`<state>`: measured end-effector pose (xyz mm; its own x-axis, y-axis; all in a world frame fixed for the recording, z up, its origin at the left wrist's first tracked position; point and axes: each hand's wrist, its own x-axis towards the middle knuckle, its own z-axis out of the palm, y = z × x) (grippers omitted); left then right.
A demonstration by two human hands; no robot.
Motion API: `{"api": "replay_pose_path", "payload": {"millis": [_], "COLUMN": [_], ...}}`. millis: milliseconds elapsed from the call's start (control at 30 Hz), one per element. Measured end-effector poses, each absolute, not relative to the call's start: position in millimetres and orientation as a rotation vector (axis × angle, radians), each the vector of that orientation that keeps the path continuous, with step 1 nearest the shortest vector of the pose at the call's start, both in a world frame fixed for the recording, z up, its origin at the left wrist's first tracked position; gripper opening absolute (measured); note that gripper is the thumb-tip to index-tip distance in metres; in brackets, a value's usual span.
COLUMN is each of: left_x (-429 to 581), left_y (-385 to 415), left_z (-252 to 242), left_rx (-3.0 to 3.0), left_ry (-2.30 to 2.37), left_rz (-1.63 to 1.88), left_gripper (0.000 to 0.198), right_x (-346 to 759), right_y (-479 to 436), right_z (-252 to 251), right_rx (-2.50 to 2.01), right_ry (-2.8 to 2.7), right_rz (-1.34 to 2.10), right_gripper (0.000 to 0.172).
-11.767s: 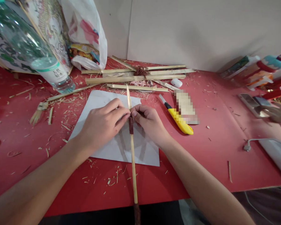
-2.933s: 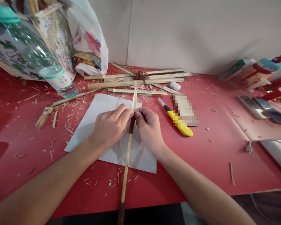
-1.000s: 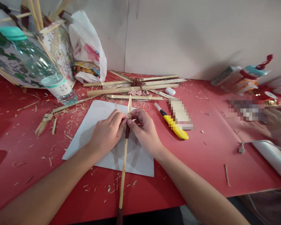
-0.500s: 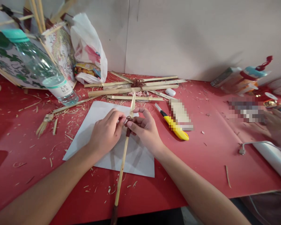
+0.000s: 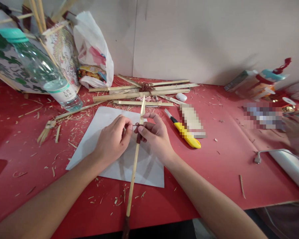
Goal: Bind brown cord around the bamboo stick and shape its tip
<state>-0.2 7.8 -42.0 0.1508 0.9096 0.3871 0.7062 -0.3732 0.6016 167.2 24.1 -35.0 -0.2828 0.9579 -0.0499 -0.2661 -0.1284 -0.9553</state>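
Note:
A slim bamboo stick (image 5: 134, 176) with a pointed, whittled tip stands between my hands, tilted slightly right. Brown cord (image 5: 139, 136) is wrapped around it below the tip, with a small loop at the top of the wrap. My right hand (image 5: 153, 134) is closed around the stick at the wrap, thumb on the cord. From the left, my left hand (image 5: 116, 136) pinches the cord's end, drawn out to the side of the stick. A second dark wrap covers the stick's lower end. Beneath both hands lies a white sheet of paper (image 5: 89, 149).
A yellow utility knife (image 5: 186, 134), blade out, lies right of the paper. Behind it are bundled bamboo strips (image 5: 129, 96) and shavings. A water bottle (image 5: 62, 91), plastic bag (image 5: 94, 49) and painted lantern frame (image 5: 64, 53) stand left. Another person's hand (image 5: 297, 126) is far right.
The stick has swung slightly to the right and is more upright. My left hand now draws the cord out in a short straight line. The other person's hand has barely shifted.

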Motion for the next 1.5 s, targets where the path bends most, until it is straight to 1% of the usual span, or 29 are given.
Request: {"api": "replay_pose_path", "payload": {"millis": [300, 600, 1033, 1267, 1500], "left_x": [0, 1, 0, 3, 5], "left_y": [6, 2, -3, -6, -3], "left_z": [-38, -36, -36, -32, -36], "left_rx": [2.12, 2.138, 2.258, 2.25, 2.413], "left_ry": [1.484, 1.379, 1.101, 1.053, 1.097], "left_rz": [1.127, 1.173, 1.051, 1.043, 0.955], "left_gripper": [0.01, 0.009, 0.013, 0.015, 0.006], "right_x": [171, 172, 170, 168, 169], "right_y": [26, 30, 27, 23, 28], "right_z": [-28, -29, -29, -28, -37], "right_rx": [-0.921, -0.925, -0.914, -0.936, -0.965], "right_ry": [-1.127, -1.062, -1.056, -1.04, -0.928], "right_rz": [1.511, 1.465, 1.456, 1.474, 1.538], "right_gripper": [0.031, 0.032, 0.03, 0.033, 0.045]}}
